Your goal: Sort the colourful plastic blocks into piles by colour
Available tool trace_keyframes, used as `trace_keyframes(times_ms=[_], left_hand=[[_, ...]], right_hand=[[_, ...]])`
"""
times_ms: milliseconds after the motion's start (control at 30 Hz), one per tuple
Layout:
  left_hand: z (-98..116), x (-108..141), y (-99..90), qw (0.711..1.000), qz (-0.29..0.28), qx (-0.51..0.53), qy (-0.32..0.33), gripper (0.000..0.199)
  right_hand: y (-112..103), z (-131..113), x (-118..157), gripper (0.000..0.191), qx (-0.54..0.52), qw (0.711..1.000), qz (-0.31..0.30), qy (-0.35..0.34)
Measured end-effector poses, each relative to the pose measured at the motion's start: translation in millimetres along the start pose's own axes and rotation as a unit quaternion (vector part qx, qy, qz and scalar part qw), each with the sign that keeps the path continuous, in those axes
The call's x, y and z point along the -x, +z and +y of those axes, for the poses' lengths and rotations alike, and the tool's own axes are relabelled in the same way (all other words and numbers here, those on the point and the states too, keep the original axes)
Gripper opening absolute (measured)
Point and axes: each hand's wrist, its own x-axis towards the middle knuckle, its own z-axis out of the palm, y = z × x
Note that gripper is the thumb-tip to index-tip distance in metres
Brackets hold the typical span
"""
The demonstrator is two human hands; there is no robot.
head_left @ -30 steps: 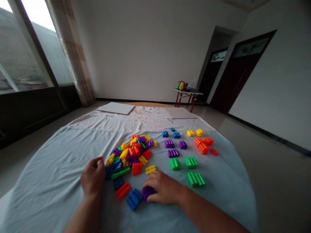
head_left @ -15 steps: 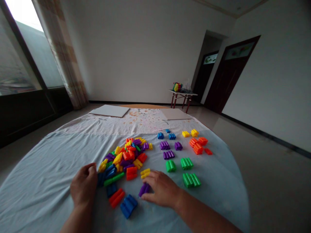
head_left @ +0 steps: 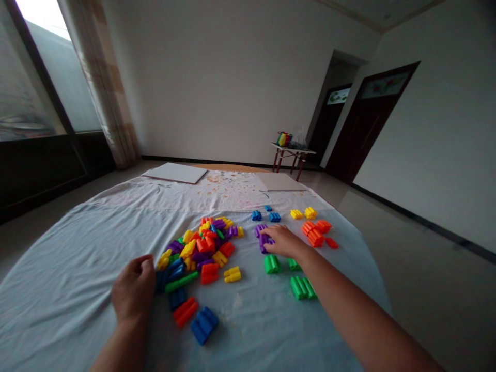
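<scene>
Across pale-blue cloth (head_left: 89, 248), your half-curled right hand (head_left: 282, 240) has reached ridged purple plastic blocks (head_left: 264, 244), likely enlarging their group (left hand (head_left: 135, 290) curled; both grips unclear).

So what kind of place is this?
It looks like a room in someone's home, though I can't be sure. There's a long patterned curtain beside the window, a dark door and a table covered with cloth.
</scene>
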Motion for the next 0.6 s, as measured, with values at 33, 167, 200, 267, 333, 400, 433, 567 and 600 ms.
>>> trace_keyframes(times_ms=[33, 167, 200, 267, 333, 400, 433, 567, 600], left_hand=[[-0.5, -0.1, 0.5, 1.000, 0.002, 0.001, 0.001, 0.035], [-1.1, 0.1, 0.7, 1.000, 0.008, 0.004, 0.002, 0.035], [-0.9, 0.3, 0.4, 1.000, 0.009, 0.004, 0.002, 0.035], [0.1, 0.6, -0.3, 1.000, 0.009, 0.005, 0.001, 0.035], [1.3, 0.9, -0.9, 1.000, 0.010, 0.006, -0.001, 0.035], [2.3, 1.3, -1.6, 1.000, 0.007, 0.007, -0.001, 0.035], [2.7, 1.6, -1.9, 1.000, 0.005, 0.007, 0.001, 0.035], [4.0, 2.6, -2.9, 1.000, 0.007, 0.006, 0.003, 0.036], [4.0, 2.6, -3.0, 1.000, 0.008, 0.006, 0.002, 0.036]], right_hand=[[2.3, 6.1, -3.6, 0.042, 0.011, 1.000, -0.015, 0.003], [11.1, 15.6, -10.0, 0.045, 0.025, 0.997, -0.068, 0.002], [12.5, 15.9, -10.3, 0.046, 0.022, 0.997, -0.078, 0.003], [13.8, 17.0, -10.5, 0.047, 0.012, 0.996, -0.087, 0.005], [12.9, 20.1, -10.6, 0.049, -0.007, 0.997, -0.079, 0.001], [10.6, 25.6, -10.7, 0.049, -0.031, 0.998, -0.063, -0.005], [9.3, 28.9, -10.8, 0.048, -0.040, 0.998, -0.058, -0.007], [8.0, 40.4, -11.0, 0.048, -0.044, 0.996, -0.071, -0.011], [9.1, 42.1, -11.1, 0.049, -0.043, 0.996, -0.077, -0.012]])
